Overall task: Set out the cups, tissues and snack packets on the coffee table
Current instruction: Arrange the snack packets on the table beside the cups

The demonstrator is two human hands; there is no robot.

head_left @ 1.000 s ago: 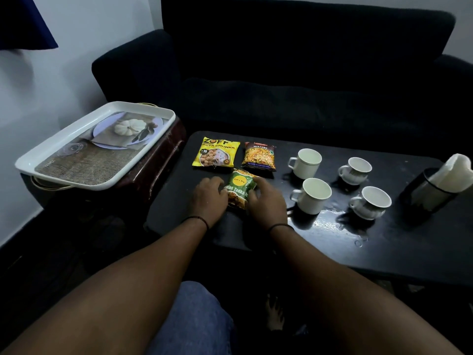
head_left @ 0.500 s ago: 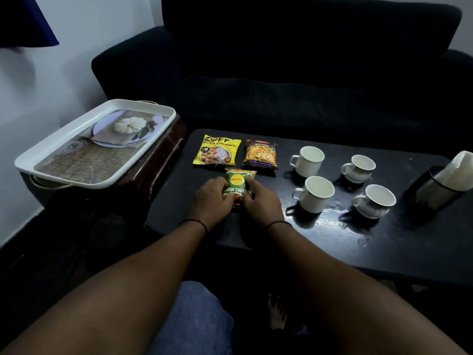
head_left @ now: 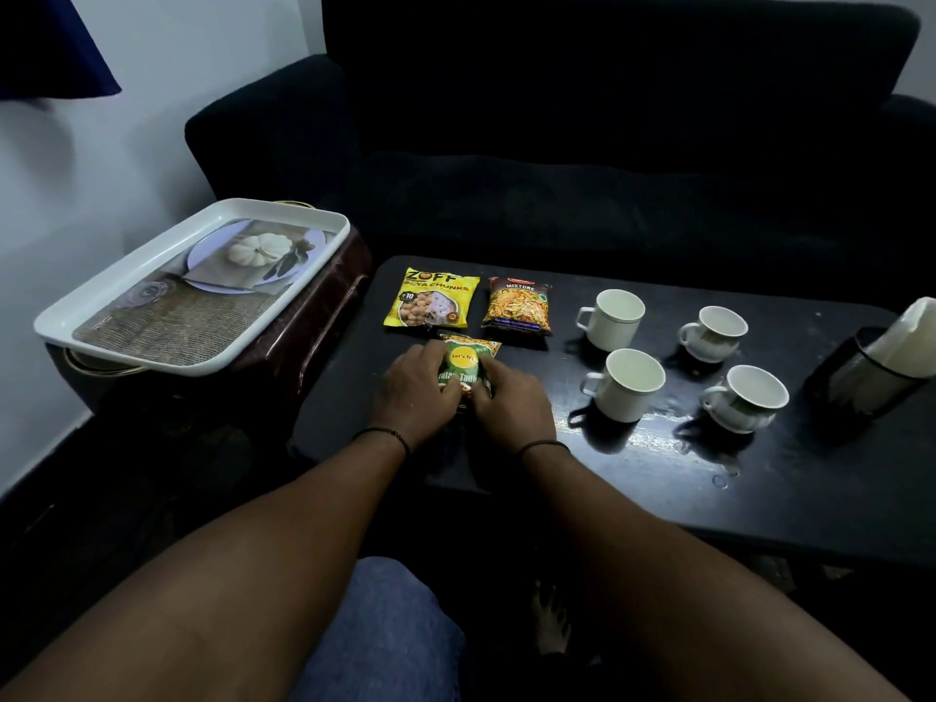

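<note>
because the small green and yellow foil snack packet point(head_left: 468, 369) is being squared up under the other two, it is pinched at its lower half from both sides: the left hand point(head_left: 418, 395) is closed on its left edge and the right hand point(head_left: 511, 405) on its right edge, fingers curled over the foil, so that it can be nudged straight without sliding. taking the green packet as the landmark, the glossy black rectangular coffee table point(head_left: 658, 478) lies under it, and it appears to rest there rather than be lifted. just beyond it to the left lies the yellow flat soya chunks packet point(head_left: 433, 305), and just beyond it to the right the dark brown mixture packet point(head_left: 517, 306), so a tidy triangle seems intended. to its right four white ceramic cups point(head_left: 622, 383) are grouped in two rows, handles turned leftward, and farther right a black holder with white tissues point(head_left: 879, 364) is stood at the table's end. well to its left a white rectangular printed serving tray point(head_left: 192, 286) is left on a dark side stand, apparently unloaded. the setting-out is judged nearly finished.
</note>
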